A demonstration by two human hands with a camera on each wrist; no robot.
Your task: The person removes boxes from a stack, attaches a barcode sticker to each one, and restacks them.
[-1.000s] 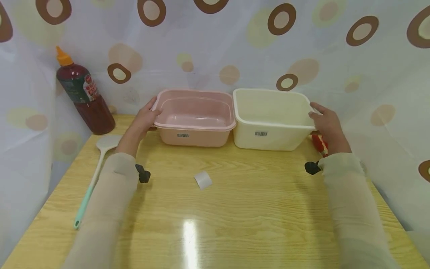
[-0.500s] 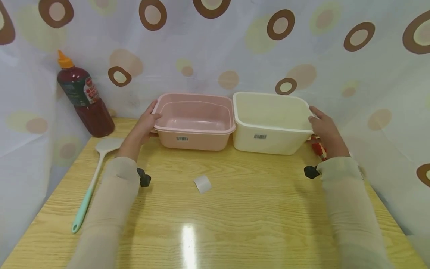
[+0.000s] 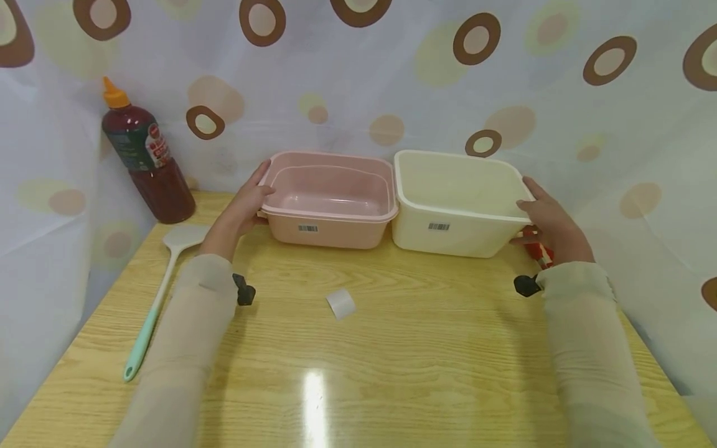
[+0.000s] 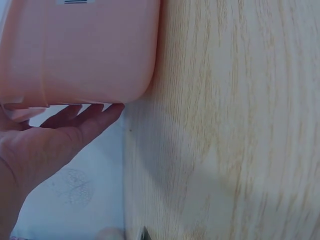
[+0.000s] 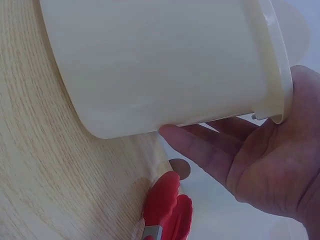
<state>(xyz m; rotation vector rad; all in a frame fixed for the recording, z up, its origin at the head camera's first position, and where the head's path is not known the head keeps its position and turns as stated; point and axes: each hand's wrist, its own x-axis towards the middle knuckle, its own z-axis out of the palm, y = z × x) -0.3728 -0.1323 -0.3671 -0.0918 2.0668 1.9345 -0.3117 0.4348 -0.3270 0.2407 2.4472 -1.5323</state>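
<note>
A pink plastic basin [image 3: 322, 232] and a cream plastic bin [image 3: 448, 236] stand side by side against the back curtain, their rims meeting. At the pink basin's left end, my left hand [image 3: 244, 206] holds the rim, thumb over the edge. Its other fingers [image 4: 102, 120] lie along the outer wall in the left wrist view. My right hand [image 3: 554, 224] holds the cream bin's right end the same way. In the right wrist view, a fingertip [image 5: 172, 135] touches the wall low down, and the thumb is hidden behind the rim. Both containers rest on the wooden table [image 3: 403, 361].
Red-tipped tongs [image 5: 162, 197] lie beside the right hand, partly hidden in the head view. A sauce bottle [image 3: 151, 162] with an orange cap stands at back left. A white turner with a green handle [image 3: 142, 339] lies left. A small white piece [image 3: 341, 303] lies mid-table.
The head view shifts slightly. Both containers stay nearly in place with the hands at their outer ends; the right hand sits slightly lower, a finger now showing below the rim.
</note>
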